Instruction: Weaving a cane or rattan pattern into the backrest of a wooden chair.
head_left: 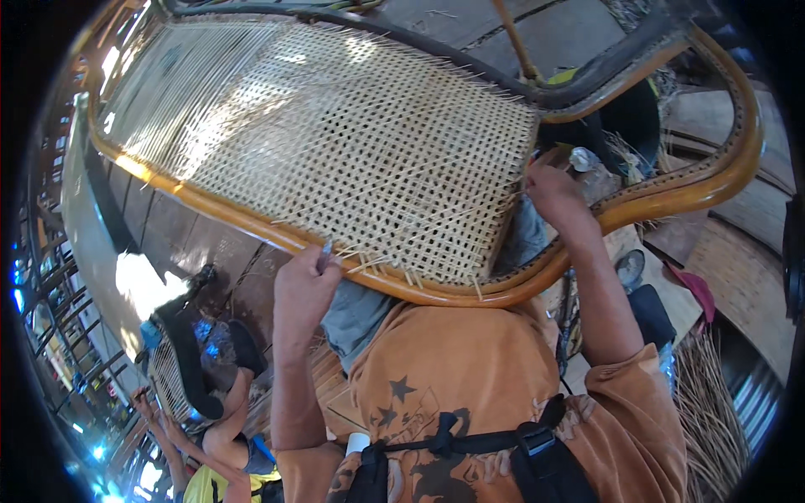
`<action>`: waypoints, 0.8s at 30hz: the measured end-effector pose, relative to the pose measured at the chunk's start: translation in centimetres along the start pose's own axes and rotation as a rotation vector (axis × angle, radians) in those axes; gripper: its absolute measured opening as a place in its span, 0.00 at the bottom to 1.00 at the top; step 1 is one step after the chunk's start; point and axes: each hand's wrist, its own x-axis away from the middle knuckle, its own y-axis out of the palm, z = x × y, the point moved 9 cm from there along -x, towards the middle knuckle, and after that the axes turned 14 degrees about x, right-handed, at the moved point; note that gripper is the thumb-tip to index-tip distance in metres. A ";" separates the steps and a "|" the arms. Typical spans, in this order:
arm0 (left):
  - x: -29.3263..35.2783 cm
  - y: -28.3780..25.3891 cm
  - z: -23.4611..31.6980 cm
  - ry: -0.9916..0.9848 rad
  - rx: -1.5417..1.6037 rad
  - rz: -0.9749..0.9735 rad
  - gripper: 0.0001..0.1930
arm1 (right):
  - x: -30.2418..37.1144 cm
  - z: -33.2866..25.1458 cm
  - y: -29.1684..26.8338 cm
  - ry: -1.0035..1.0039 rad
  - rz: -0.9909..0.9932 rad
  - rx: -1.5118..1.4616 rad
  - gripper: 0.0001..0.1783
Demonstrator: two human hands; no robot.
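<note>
The cane point(402, 159) spans most of the frame point(717, 186), laid over the lap point(356, 323), probably for steadiness. The left hand's point(302, 289) grip, closed on a shiny piece point(326, 248), meets the frame's near side; the right hand's point(553, 194) curls by the cane's end, its hold hidden.

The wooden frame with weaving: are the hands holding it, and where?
Left hand: at the wooden frame, near side. Right hand: by the cane panel, right edge. Whether either grips, I can't tell.
</note>
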 end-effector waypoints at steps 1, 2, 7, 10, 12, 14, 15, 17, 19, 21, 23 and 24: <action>0.1 -0.3 -0.2 -0.006 0.007 0.012 0.11 | -0.1 -0.1 0.4 0.010 -0.026 0.012 0.10; 0.1 -0.4 -0.2 -0.014 0.013 0.025 0.11 | -0.1 0.0 0.6 0.018 -0.051 0.023 0.10; 0.2 -0.1 0.6 -0.038 0.052 -0.005 0.11 | -0.4 0.8 0.7 0.083 -0.098 0.023 0.11; 0.1 0.0 0.4 -0.038 0.052 -0.007 0.11 | -0.9 1.1 1.3 0.111 -0.097 0.014 0.11; 0.2 -0.1 0.3 -0.043 0.068 -0.005 0.11 | -1.0 1.4 1.5 0.153 -0.117 -0.003 0.12; 0.2 -0.2 0.1 -0.039 0.080 0.009 0.11 | -1.2 0.8 1.5 0.093 -0.117 0.006 0.12; 0.2 -0.3 0.1 -0.041 0.077 0.010 0.11 | -1.3 0.9 1.7 0.091 -0.118 0.004 0.12; 0.2 -0.2 0.6 -0.026 0.053 -0.004 0.11 | -1.4 1.2 2.0 0.067 -0.059 -0.008 0.12; 0.2 -0.3 0.6 -0.037 0.041 -0.008 0.10 | -1.1 1.0 1.7 0.043 -0.045 -0.020 0.11; 0.2 -0.3 0.4 -0.049 0.030 -0.013 0.10 | -0.9 0.6 1.2 0.019 -0.031 -0.032 0.11; 0.2 -0.3 0.3 -0.036 0.052 -0.018 0.10 | -0.8 0.9 1.0 0.061 -0.041 -0.044 0.09; 0.2 -0.3 0.1 -0.040 0.045 -0.011 0.10 | -0.9 1.0 1.1 0.047 -0.030 -0.067 0.09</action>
